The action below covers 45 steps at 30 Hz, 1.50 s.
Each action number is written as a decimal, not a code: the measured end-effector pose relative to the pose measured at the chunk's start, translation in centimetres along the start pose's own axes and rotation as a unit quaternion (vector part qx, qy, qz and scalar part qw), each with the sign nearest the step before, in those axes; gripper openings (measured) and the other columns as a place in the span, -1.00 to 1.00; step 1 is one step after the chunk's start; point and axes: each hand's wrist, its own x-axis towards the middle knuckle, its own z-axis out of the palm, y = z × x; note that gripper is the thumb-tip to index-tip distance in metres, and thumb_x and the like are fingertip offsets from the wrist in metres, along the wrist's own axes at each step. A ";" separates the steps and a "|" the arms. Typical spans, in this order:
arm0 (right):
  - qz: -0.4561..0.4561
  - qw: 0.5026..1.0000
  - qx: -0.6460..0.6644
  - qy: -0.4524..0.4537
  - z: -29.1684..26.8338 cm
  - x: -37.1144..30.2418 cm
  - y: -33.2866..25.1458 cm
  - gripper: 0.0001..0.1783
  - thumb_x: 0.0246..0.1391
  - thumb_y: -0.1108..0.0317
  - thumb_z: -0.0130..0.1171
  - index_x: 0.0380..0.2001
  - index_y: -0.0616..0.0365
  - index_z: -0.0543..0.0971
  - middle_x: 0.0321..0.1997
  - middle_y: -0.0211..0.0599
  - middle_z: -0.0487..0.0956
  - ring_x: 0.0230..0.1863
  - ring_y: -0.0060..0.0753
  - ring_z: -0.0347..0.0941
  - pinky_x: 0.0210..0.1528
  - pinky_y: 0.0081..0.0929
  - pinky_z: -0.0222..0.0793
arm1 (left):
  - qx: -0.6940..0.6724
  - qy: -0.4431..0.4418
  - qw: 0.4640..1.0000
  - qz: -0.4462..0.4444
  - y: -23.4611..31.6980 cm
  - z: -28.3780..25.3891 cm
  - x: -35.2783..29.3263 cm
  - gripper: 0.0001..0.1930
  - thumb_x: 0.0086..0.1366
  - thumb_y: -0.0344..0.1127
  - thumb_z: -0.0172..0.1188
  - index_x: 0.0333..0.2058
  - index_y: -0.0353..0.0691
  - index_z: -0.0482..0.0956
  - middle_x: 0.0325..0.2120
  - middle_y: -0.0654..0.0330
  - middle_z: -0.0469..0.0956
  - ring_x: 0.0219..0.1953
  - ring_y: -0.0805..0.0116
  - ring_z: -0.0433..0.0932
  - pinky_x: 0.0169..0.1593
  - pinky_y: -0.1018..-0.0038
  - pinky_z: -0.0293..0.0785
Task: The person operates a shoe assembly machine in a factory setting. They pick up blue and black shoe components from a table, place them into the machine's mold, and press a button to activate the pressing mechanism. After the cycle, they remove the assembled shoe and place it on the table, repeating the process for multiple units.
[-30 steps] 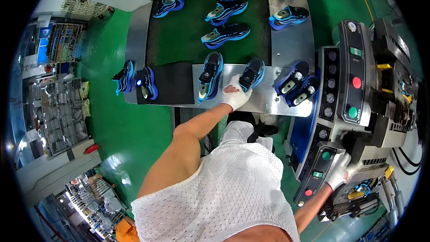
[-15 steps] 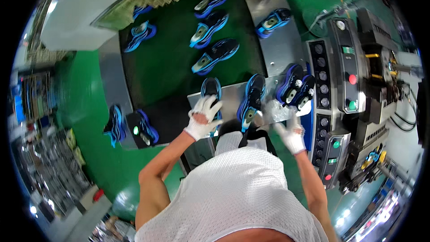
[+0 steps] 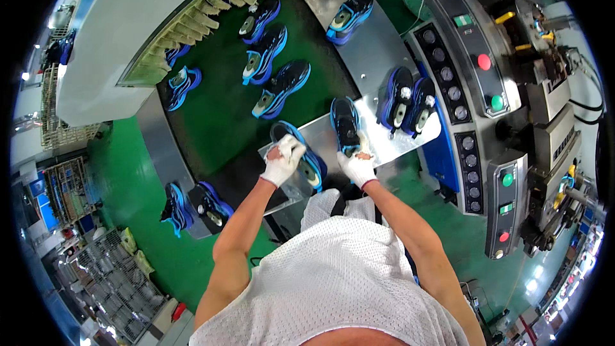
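Two black shoes with bright blue trim and blue soles lie side by side in front of me on a metal ledge. My left hand (image 3: 284,159), in a white glove, is closed at the upper of the left shoe (image 3: 312,165), whose heel points toward me. My right hand (image 3: 357,165), gloved too, has its fingers curled at the heel opening of the right shoe (image 3: 346,122). The fingers hide part of each shoe. Farther right, two similar shoes (image 3: 398,97) stand together on a shiny metal plate (image 3: 419,138).
A green conveyor belt (image 3: 218,115) carries several like shoes out from a machine hood with a fringed curtain (image 3: 211,16). One shoe (image 3: 350,19) sits on the right metal rail, and two shoes (image 3: 211,205) at the left corner. A control panel (image 3: 474,57) with buttons stands at right.
My right hand has moved left from beside the metal plate to the right shoe's heel. My left hand stays at the left shoe, which now lies slanted. The whole view has turned.
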 end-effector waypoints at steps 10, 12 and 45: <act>-0.017 0.997 0.061 0.042 -3.0 -1.8 -3.1 -0.02 -0.05 0.05 0.38 0.38 0.22 0.23 0.42 0.09 0.31 0.46 0.08 0.22 0.43 0.01 0.14 | -0.011 -0.001 0.965 -0.262 1.1 1.0 1.0 -0.41 0.53 0.16 -0.20 -0.36 -0.19 0.64 -0.50 0.11 0.47 -0.31 0.13 0.51 -0.09 0.24 0.38; -0.034 0.995 0.067 0.059 -2.9 -1.6 -2.7 -0.03 -0.04 0.04 0.37 0.38 0.23 0.25 0.43 0.11 0.30 0.46 0.08 0.22 0.44 0.00 0.14 | -0.009 0.000 0.964 -0.265 1.7 0.7 1.4 -0.37 0.52 0.20 -0.23 -0.39 -0.18 0.64 -0.52 0.09 0.47 -0.30 0.13 0.51 -0.09 0.25 0.39; 0.296 0.697 0.631 0.166 -28.0 -11.5 -9.6 -0.44 0.14 0.35 0.25 0.24 0.14 0.49 0.03 -0.49 0.60 -0.04 -0.52 0.53 0.04 -0.41 0.48 | 0.135 -0.032 0.988 -0.072 2.0 4.5 43.6 -0.30 0.10 0.07 0.45 0.12 -0.21 0.47 -0.05 -0.15 0.64 -0.05 -0.08 0.66 0.06 0.13 0.54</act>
